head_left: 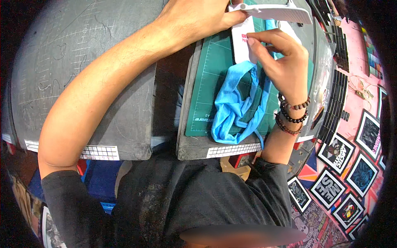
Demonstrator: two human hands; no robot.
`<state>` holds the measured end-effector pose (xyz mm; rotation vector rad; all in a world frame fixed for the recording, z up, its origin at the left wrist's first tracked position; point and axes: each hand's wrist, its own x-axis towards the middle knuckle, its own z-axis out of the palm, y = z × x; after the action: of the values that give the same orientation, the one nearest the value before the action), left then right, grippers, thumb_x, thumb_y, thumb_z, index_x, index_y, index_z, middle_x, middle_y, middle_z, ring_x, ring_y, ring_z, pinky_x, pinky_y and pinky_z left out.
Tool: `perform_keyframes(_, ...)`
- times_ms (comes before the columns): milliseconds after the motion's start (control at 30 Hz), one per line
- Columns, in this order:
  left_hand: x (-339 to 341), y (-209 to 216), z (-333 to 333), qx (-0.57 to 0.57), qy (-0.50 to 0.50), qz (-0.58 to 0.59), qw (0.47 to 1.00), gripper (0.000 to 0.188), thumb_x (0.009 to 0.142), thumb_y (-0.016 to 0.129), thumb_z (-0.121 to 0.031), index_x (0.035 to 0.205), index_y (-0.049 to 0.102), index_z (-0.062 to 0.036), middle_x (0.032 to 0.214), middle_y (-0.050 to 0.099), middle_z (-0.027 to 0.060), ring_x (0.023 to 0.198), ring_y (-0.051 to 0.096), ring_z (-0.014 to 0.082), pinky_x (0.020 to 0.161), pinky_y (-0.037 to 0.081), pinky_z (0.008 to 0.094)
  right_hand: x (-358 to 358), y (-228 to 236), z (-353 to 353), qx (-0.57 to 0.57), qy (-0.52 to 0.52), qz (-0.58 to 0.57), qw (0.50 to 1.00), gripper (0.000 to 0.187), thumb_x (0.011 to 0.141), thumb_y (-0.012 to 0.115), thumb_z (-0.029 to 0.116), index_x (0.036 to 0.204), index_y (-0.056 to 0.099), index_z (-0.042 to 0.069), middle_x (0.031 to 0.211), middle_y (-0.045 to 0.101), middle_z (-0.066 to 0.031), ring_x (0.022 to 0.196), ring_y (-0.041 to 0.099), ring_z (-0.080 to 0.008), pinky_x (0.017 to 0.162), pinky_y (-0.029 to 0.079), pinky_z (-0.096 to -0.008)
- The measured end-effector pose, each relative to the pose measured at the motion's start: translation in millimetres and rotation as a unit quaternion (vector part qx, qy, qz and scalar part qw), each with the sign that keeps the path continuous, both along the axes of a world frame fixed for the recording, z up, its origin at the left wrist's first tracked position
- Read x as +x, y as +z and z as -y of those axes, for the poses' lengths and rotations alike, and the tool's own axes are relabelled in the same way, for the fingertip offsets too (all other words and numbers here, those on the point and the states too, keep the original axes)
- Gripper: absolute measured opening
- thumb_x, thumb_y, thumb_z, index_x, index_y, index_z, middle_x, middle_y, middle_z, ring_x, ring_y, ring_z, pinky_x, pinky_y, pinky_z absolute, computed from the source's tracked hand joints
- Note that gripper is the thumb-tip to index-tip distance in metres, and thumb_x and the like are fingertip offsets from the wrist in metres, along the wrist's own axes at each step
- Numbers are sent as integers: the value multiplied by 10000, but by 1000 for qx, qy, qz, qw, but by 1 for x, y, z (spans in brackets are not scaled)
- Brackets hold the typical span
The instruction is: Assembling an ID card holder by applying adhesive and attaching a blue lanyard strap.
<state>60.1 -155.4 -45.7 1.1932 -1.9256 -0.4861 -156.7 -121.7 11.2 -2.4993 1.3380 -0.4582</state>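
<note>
A white flat strip (240,51) with small red print lies over the green cutting mat (206,82). My left hand (202,18) reaches in at the top, its thumb against the strip's far end beside a pale, curved plastic piece (281,13); its other fingers are partly cut off by the frame. Over the red print my right hand (283,58) is closed in a pinch, thumb and forefinger together; whatever is between them is too small to make out. Bright blue fabric (225,99) lies crumpled and looped on the mat, from the strip's near end toward me.
A dark grey board (107,58) with ruled lines lies left, across a gap from the board under the mat. Paper ruler strips (231,149) run along the near edges. Framed pictures (328,188) and a pink wall (357,62) are at the right.
</note>
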Motion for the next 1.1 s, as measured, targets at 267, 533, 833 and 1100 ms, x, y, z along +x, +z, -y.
perform_keyframes(267,-1,-3,2,-26,-4,-21,999,237,828,748,-230,934,705,-22,855,693,181,934,627,354,849,496,456,8,2,-1,-123,83,-28,988,112,823,790,134,914,787,69,904,732,-77,845,688,-282,754,544,-375)
perform_keyframes(533,0,-4,2,-42,-3,-17,999,232,840,738,-236,927,707,-23,854,699,172,937,627,351,860,477,459,17,3,-1,-165,109,-75,977,112,765,791,112,833,711,73,827,673,-63,793,662,-283,721,540,-387)
perform_keyframes(833,2,-4,0,-37,-10,-28,999,232,846,740,-233,948,710,-27,863,699,167,948,621,343,865,472,456,10,-6,4,-126,90,-65,986,120,775,776,102,854,693,67,823,662,-67,781,657,-287,704,530,-381)
perform_keyframes(1100,1,-4,1,-36,0,-6,999,236,846,748,-224,955,707,-19,869,696,168,955,616,346,875,478,454,4,-11,7,-45,69,1,997,123,808,759,107,877,682,42,815,648,-81,757,643,-258,716,523,-354)
